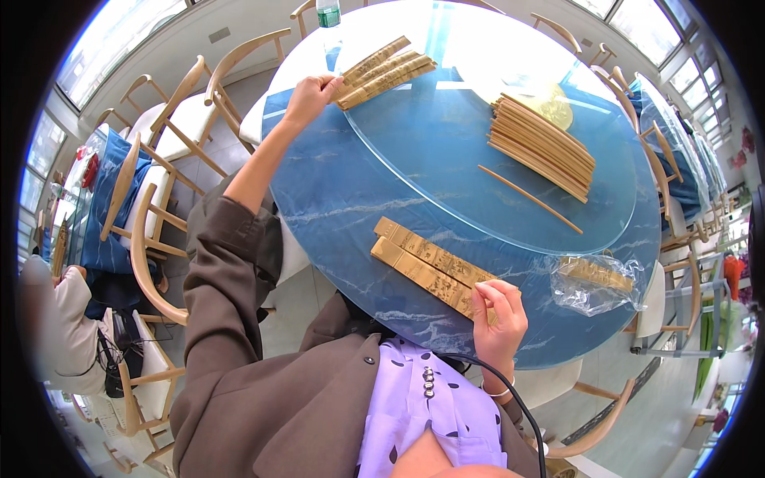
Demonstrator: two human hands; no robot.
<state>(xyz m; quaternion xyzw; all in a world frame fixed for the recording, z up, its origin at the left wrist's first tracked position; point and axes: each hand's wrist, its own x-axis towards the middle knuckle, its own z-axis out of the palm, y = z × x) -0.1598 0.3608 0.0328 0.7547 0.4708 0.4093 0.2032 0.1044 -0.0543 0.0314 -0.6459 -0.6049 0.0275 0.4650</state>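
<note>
My left hand [309, 99] reaches to the far left of the round table, fingers closed on the near end of several long gold chopstick sleeves [386, 72] laid side by side. Close to my body, my right hand [500, 315] pinches the right end of the gold chopstick sleeves [426, 267] there, which have dark printed patterns and lie slanting on the blue cloth. My fingers hide that end. A stack of wooden chopsticks [542, 147] rests on the glass turntable [430, 171], with one loose chopstick [531, 199] in front of it.
A clear plastic bag [598, 283] with gold sleeves inside lies near the right table edge. A water bottle [327, 14] stands at the far left. Beyond the stack is a yellowish round thing [550, 103]. Wooden chairs [171, 231] surround the table.
</note>
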